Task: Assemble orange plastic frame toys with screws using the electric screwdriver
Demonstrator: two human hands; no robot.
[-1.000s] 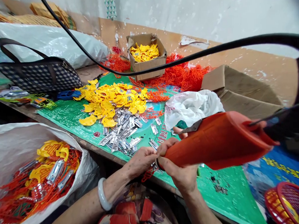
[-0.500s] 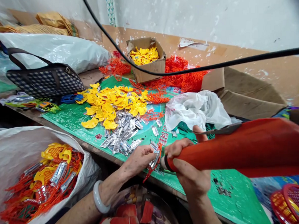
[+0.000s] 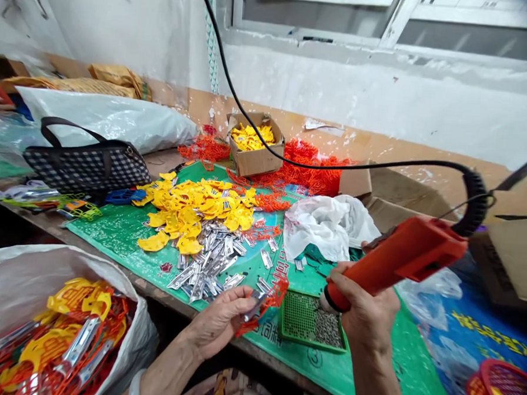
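Wall: white over tan, paint chipped, behind our workbench; a window [image 3: 317,14] shows above.
Left hand: our thumb and fingers [image 3: 236,305] are pinched together on one metal clip [image 3: 254,306], which juts from the fingertips toward the right; orange netting [image 3: 276,293] hangs at its far end.
Right hand: our fingers [image 3: 351,284] are clamped around the red tool [image 3: 401,258] near its lower end; the body rises beyond the grip to the upper right, the tip slants down-left.
Green tray [image 3: 309,344]: under the tool's tip, small metal pieces [image 3: 327,327] gathered at its right side; whether the tip touches them we cannot tell.
Green sheet [image 3: 111,231]: it carries loose clips [image 3: 211,259] beyond our left hand and yellow pieces [image 3: 187,205] heaped behind them.
White sack [image 3: 3,266]: at our lower left, its mouth open on yellow, orange and metal parts.
Behind: a carton [image 3: 259,162] of yellow pieces stands by orange netting, a checked bag [image 3: 86,167] to the left.
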